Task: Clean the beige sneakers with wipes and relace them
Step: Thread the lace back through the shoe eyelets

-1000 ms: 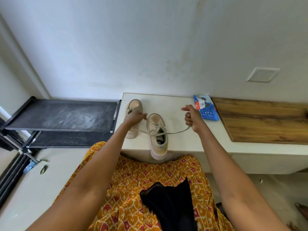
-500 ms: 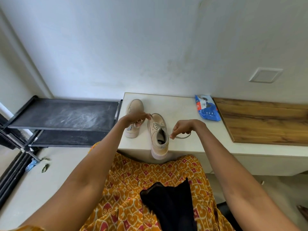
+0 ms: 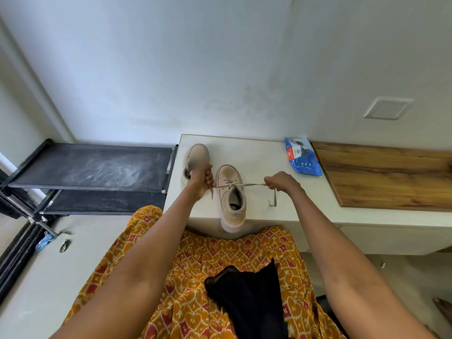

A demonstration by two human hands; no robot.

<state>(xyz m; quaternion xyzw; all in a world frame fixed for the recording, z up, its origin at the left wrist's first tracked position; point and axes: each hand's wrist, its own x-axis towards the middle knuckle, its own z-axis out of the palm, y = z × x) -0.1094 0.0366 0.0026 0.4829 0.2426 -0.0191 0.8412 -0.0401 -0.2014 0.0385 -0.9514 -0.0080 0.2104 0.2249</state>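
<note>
Now both hands' fingers, left hand (image 3: 201, 178) and right hand (image 3: 281, 183), pinch the lace (image 3: 249, 185) of the near sneaker (image 3: 231, 196).

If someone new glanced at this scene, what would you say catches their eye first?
Most striking is the beige sneaker at the white counter's front edge, its heel overhanging, with its lace pulled taut sideways between the left hand and the right hand. The second sneaker sits just behind the left hand. A blue wipes packet lies at the back, beside a wooden board.
</note>
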